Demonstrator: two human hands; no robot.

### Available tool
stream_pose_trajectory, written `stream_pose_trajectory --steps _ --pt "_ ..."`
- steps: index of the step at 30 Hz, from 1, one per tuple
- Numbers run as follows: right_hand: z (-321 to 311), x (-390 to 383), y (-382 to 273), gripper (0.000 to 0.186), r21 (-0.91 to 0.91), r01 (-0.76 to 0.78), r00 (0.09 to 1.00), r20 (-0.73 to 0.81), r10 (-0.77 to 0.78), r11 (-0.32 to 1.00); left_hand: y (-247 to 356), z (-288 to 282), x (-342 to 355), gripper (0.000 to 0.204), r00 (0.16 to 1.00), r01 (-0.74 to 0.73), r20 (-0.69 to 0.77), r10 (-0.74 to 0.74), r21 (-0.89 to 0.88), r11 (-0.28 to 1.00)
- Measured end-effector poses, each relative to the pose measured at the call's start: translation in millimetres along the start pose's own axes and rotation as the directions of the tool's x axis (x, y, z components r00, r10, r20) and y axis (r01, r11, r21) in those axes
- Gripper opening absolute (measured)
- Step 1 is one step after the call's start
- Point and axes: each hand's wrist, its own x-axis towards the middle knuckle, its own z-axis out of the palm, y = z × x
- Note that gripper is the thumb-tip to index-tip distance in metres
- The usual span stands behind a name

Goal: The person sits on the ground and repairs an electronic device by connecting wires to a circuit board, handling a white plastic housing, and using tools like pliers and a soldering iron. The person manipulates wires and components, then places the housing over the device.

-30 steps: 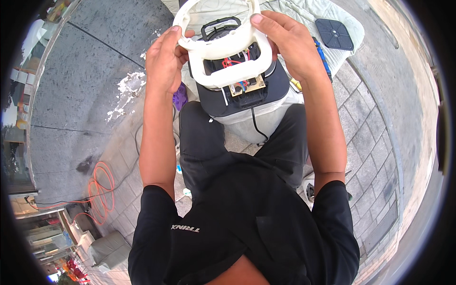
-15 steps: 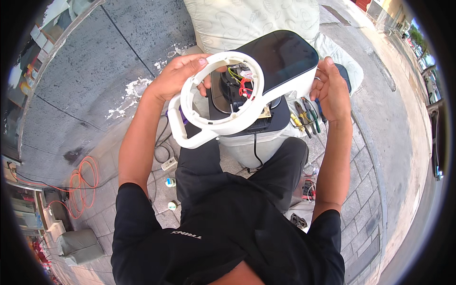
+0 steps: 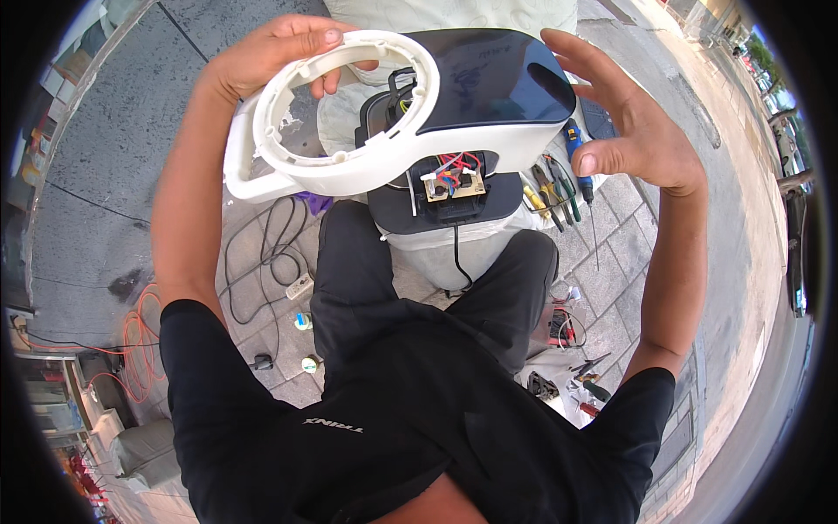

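Observation:
My left hand (image 3: 288,57) grips the rear left rim of a white plastic housing (image 3: 349,166), which has a round ring, a handle loop and a glossy black top panel (image 3: 489,79). The housing lies tilted over a black appliance base (image 3: 406,218), whose exposed circuit board (image 3: 454,183) carries red, blue and other wires. My right hand (image 3: 611,113) is beside the panel's right end, fingers apart and curved, with nothing visible in its grip.
A pale padded cushion (image 3: 454,13) lies behind the appliance. Pliers (image 3: 546,188) and a blue-handled screwdriver (image 3: 578,153) lie at its right. An orange cable (image 3: 135,341), a black cord and a power strip (image 3: 299,286) are on the left pavement, more tools (image 3: 589,384) at lower right.
The housing has turned over to show its black top, then shifted left and lower onto the base. My right hand has let go and moved outward, its fingers opened.

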Motion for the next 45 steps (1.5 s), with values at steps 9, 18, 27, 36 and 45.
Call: stream_pose_trajectory --steps 9,18,27,36,45 --pt "16.5 29.1 -65.7 0.122 -0.392 0.032 0.966 0.248 0.072 0.920 35.0 -4.3 10.1 0.050 0.993 0.052 0.101 -0.064 0.113 0.992" --pt "46.7 12.0 -80.4 0.106 -0.394 -0.023 0.994 0.089 0.063 0.919 25.8 -6.5 37.8 0.042 0.989 0.028 0.142 -0.034 0.043 0.999" --pt "56.0 -3.9 -68.5 0.101 0.077 -0.521 0.839 -0.135 0.527 0.850 -91.8 -39.0 17.3 0.030 0.695 -0.399 -0.716 -0.063 -0.457 0.795" --pt "121.9 -4.1 -70.5 0.097 0.128 -0.708 0.613 -0.376 0.695 0.694 -230.3 133.8 -28.2 0.025 0.314 -0.490 -0.850 -0.424 -0.527 0.694" --pt "182.8 12.9 -95.9 0.102 -0.061 -0.801 0.536 -0.516 0.668 0.596 -257.8 189.0 -40.5 0.026 0.351 -0.468 -0.902 -0.252 -0.402 0.787"
